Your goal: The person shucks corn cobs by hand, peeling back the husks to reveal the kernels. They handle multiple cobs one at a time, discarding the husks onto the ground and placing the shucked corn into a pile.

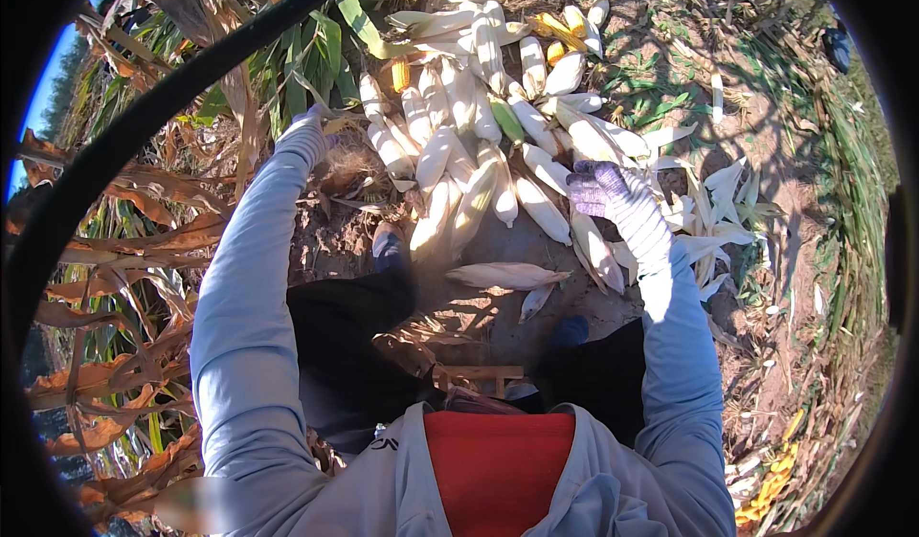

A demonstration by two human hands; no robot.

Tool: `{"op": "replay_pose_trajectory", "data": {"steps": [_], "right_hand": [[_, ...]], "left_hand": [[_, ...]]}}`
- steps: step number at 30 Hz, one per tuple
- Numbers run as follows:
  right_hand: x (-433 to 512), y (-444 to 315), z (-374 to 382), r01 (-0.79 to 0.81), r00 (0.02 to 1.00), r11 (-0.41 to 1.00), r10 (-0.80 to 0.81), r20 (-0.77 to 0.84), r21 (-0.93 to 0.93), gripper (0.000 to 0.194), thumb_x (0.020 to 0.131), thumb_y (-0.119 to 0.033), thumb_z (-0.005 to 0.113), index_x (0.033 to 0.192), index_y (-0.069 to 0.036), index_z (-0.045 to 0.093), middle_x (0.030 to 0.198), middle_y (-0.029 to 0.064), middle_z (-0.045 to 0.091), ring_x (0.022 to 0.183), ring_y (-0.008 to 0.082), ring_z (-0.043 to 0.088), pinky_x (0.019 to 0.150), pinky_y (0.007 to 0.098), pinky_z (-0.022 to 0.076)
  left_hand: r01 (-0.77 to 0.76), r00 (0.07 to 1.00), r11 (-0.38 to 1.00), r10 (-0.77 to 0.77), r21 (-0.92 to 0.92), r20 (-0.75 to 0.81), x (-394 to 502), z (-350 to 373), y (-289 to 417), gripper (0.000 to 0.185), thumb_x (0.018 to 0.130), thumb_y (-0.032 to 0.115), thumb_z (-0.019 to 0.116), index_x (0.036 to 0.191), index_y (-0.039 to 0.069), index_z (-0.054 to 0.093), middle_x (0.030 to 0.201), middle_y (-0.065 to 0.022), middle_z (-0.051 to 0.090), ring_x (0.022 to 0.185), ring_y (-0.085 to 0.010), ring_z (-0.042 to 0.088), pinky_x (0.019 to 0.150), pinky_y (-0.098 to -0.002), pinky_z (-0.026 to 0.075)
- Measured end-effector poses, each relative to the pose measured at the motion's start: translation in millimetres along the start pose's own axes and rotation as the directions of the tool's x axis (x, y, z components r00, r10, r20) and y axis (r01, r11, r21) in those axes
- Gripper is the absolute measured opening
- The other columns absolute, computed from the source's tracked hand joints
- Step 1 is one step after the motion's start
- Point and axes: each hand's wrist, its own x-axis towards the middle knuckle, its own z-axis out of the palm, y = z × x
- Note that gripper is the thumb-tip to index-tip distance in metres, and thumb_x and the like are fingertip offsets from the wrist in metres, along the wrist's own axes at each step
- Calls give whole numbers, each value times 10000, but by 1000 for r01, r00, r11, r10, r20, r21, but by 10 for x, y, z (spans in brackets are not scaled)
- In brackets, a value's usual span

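Note:
A heap of corn ears in pale husks (438,156) lies on the ground before me. Several husked yellow cobs (563,31) show at its far side, and a green-husked ear (507,119) rests among the pale ones. My left hand (305,137), in a striped knit glove, is at the heap's left edge beside dry corn silk (353,155) and leaves; its fingers are partly hidden, so its grip is unclear. Over the right side of the heap is my gloved right hand (602,189), fingers curled near a husked-over ear (546,167). Whether it grips anything cannot be made out.
Corn stalks with dry leaves (143,250) crowd the left side. Loose stripped husks (711,214) lie to the right. Two ears (502,276) lie between my feet, near a small wooden stool (481,372). More yellow cobs (772,483) are at the lower right.

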Motion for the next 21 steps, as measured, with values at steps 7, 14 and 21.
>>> {"op": "replay_pose_trajectory", "data": {"steps": [7,14,21], "right_hand": [[22,-44,70,-94,982,934,144,124,-345,337,899,-343,506,923,-39,650,853,117,647,771,227,597,739,340,461],[189,405,519,-6,993,968,36,113,-251,354,891,-355,500,792,-59,667,747,142,632,696,276,582,691,374,444],[419,1602,1268,-86,896,943,214,390,-320,279,821,-269,608,996,-53,630,894,145,655,858,285,619,800,358,457]], "left_hand": [[270,953,954,-284,128,102,103,231,-632,577,811,427,603,1229,47,487,1184,-189,548,1095,-269,539,955,-340,404],[-106,990,994,103,22,97,-127,114,-80,349,880,360,530,1045,64,614,1017,-159,628,915,-322,598,817,-385,467],[-734,637,654,757,-183,145,-1804,-54,1165,319,823,254,604,1095,89,578,929,-117,621,859,-293,605,766,-377,484]]}}
